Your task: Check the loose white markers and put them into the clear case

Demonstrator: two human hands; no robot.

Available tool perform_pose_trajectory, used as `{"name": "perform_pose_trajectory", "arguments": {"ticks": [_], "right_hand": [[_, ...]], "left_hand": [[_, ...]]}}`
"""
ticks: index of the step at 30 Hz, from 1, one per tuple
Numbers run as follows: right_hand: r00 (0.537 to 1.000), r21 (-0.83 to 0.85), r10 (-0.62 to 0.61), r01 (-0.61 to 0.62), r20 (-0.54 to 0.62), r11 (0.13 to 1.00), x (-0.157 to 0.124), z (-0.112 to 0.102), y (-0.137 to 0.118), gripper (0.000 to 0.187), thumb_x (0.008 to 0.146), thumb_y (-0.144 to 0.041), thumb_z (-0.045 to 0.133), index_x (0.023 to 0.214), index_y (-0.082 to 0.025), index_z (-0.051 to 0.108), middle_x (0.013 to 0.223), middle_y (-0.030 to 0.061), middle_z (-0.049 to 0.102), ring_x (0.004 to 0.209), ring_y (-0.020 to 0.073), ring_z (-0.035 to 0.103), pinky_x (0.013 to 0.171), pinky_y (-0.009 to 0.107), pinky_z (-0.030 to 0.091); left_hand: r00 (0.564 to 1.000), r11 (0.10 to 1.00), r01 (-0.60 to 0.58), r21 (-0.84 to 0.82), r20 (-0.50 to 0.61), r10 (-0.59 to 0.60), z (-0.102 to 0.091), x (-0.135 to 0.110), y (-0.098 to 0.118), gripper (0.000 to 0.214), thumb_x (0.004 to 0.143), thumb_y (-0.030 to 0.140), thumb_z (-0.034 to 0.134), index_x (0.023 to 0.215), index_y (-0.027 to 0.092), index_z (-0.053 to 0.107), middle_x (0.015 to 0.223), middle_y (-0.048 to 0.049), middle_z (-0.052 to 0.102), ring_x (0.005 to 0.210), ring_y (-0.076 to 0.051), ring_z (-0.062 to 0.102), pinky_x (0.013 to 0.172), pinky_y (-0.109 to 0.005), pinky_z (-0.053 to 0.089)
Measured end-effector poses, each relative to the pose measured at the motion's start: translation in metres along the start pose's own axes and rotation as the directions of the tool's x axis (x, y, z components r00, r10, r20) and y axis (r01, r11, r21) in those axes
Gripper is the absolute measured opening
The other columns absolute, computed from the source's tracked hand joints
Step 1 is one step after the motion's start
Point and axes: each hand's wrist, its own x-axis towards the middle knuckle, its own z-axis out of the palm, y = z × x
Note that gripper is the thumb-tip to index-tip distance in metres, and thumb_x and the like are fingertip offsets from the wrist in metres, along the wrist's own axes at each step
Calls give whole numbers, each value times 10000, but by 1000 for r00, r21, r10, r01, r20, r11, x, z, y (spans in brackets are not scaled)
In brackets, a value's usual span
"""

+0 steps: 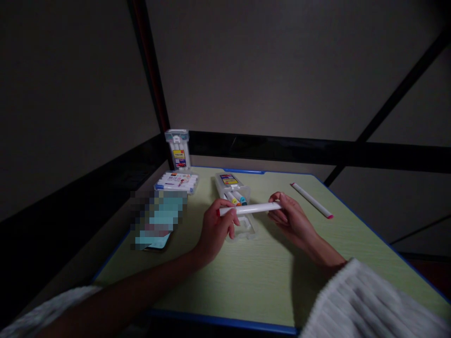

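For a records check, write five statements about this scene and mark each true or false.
1. The left-hand grip and right-hand grip hold one white, red-ended cylindrical marker. True.
2. An open, clear plastic rectangular case contains coloured-tip markers. True.
3. A loose white cylindrical marker with reddish ends lies left of the open case. False: it lies to the right.
4. An upright, clear plastic case stands at the near right. False: far left.
5. No marker is held. False: one is, in both hands.
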Motion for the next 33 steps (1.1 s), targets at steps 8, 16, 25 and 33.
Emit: {"name": "perform_pose_trajectory", "arguments": {"ticks": [8,16,25,33], "right_hand": [[999,-19,36,-36,-40,999,2,-4,1,408,763,-541,494,637,-158,553,305,-108,189,300,45,127,341,209,118],[998,-32,43,-45,-48,998,2,-5,3,449,768,-564,466,626,-148,560,296,-99,204,297,41,136,343,207,109],[998,-145,-34,28,-44,989,-1,-1,1,353,803,-491,457,691,-166,536,320,-94,255,331,62,189,386,223,170],[997,-227,-76,67,-32,972,-2,1,4,247,832,-397,444,850,-172,544,407,-83,286,387,70,212,403,225,139]], "left_hand": [[996,999,7,42,84,-10,-2,0,-9,229,655,196,536,868,129,588,655,7,610,364,-29,444,340,-150,293],[996,995,16,94,86,-24,3,-2,-6,165,643,172,544,806,149,547,543,70,503,340,-22,406,334,-139,303],[996,995,27,95,85,-35,0,-5,-5,335,760,419,466,823,115,593,448,61,471,284,-27,367,314,-151,258],[992,991,113,73,-57,-109,-1,1,-3,513,704,585,456,729,91,595,351,53,452,249,-46,344,291,-164,239]]}}
